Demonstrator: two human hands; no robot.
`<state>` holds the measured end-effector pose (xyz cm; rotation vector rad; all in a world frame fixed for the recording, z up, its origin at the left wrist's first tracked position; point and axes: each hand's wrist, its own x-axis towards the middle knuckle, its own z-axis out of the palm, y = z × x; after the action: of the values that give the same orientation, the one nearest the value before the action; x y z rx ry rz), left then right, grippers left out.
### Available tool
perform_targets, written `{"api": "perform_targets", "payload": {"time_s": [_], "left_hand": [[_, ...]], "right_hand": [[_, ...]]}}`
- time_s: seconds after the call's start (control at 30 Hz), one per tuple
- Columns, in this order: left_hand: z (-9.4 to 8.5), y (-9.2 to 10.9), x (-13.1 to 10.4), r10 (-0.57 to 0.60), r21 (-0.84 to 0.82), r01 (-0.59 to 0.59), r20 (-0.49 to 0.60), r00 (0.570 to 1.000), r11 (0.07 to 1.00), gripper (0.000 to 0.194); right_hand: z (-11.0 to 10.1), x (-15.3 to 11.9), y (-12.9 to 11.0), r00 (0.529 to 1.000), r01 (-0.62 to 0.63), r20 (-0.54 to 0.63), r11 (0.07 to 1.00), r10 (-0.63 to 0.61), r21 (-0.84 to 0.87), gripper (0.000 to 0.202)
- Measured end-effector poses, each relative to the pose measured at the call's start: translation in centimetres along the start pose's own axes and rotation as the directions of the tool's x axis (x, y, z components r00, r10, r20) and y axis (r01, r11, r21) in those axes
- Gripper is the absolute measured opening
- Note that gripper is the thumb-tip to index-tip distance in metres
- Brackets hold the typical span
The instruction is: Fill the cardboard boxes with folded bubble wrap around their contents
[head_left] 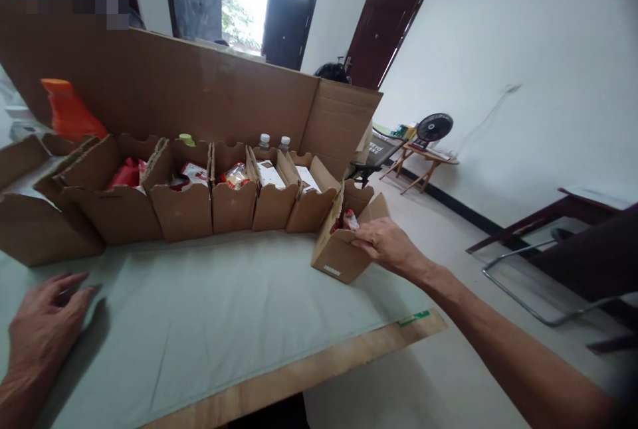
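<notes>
At the right end of a curved row of cardboard bins, my right hand (381,240) pinches the front rim of the last bin (336,257), which stands slightly tilted and holds a red and white packet (350,220). My left hand (50,313) is at the left, low over the cloth, fingers curved but apart and holding nothing. The other bins contain a red packet (127,174), a red and white packet (194,174), a clear-wrapped item (236,176) and white boxes (270,175).
The bins stand on a table with a pale green cloth (199,303) and a wooden front edge (319,372). Behind them rise a cardboard panel (224,97), an orange bottle (72,113) and two white-capped bottles. A fan (434,127) and chairs stand at the right.
</notes>
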<state>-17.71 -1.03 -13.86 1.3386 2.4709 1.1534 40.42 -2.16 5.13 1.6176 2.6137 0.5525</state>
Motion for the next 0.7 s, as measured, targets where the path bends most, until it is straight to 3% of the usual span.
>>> {"api": "perform_targets", "payload": {"time_s": [0.23,0.33,0.43,0.5,0.57,0.7], "left_hand": [[-1.8,2.7,-2.0,0.093,-0.029,-0.093,0.008,0.996,0.995,0.03],[-2.0,5.1,-3.4,0.191,-0.084,-0.187,0.038,0.981,0.979,0.034],[-1.3,8.3,-5.4,0.337,-0.213,-0.319,0.055,0.94,0.924,0.035],[-0.4,10.7,-7.1,0.428,-0.31,-0.374,0.131,0.894,0.874,0.035],[0.8,13.0,-9.3,0.517,-0.404,-0.397,0.251,0.818,0.824,0.034],[3.5,17.2,-14.3,0.718,-0.589,-0.442,0.396,0.572,0.677,0.028]], "right_hand": [[0.5,-0.1,-0.9,0.993,-0.115,-0.014,0.993,0.116,0.03,0.022],[0.9,0.2,-1.0,0.991,-0.135,-0.013,0.99,0.136,0.039,0.023],[1.0,0.3,-1.1,0.991,-0.136,-0.012,0.99,0.136,0.027,0.023],[0.8,-0.1,-1.1,0.994,-0.111,-0.001,0.993,0.111,0.028,0.022],[0.5,-1.0,-1.0,0.999,-0.055,0.003,0.998,0.055,0.031,0.022],[0.0,-4.4,0.1,0.999,0.031,-0.036,0.999,-0.031,0.025,0.032]]}}
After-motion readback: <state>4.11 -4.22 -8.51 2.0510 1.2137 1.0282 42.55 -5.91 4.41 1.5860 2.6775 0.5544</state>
